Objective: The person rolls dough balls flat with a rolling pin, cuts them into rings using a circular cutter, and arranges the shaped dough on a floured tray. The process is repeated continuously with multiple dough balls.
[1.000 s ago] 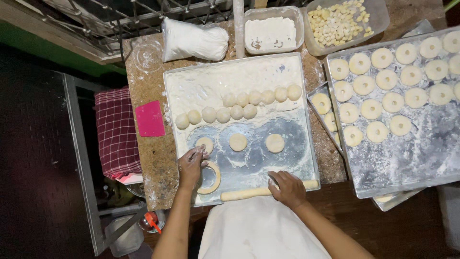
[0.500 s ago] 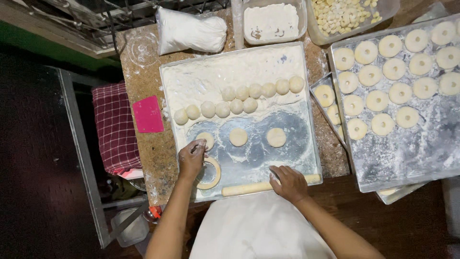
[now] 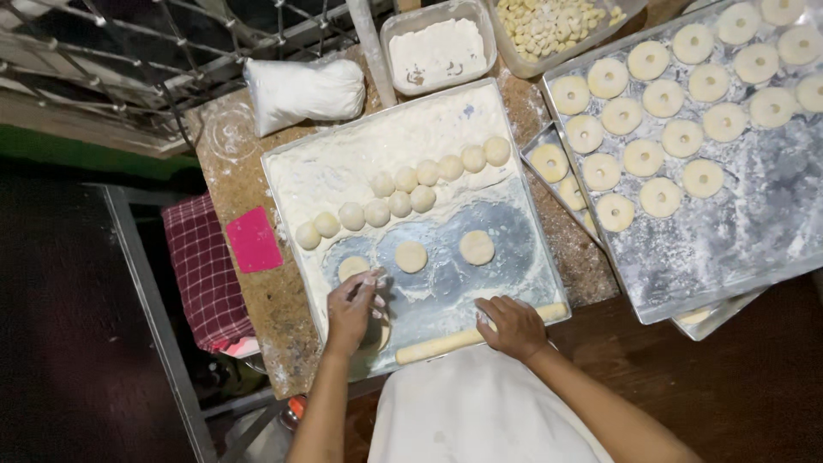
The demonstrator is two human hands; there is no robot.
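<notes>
Reference landmark: floured metal tray (image 3: 514,257) on the desk (image 3: 257,300). Left hand (image 3: 353,307) rests at the tray's near-left corner, fingers curled over a dough ring (image 3: 377,330), which is mostly hidden; grip cannot be confirmed. Right hand (image 3: 513,326) lies at the tray's near edge, fingers bent loosely on the rolling pin (image 3: 446,343), not clenched. Flattened dough discs (image 3: 411,255) occupy the tray centre; dough balls (image 3: 399,204) line up beyond them.
</notes>
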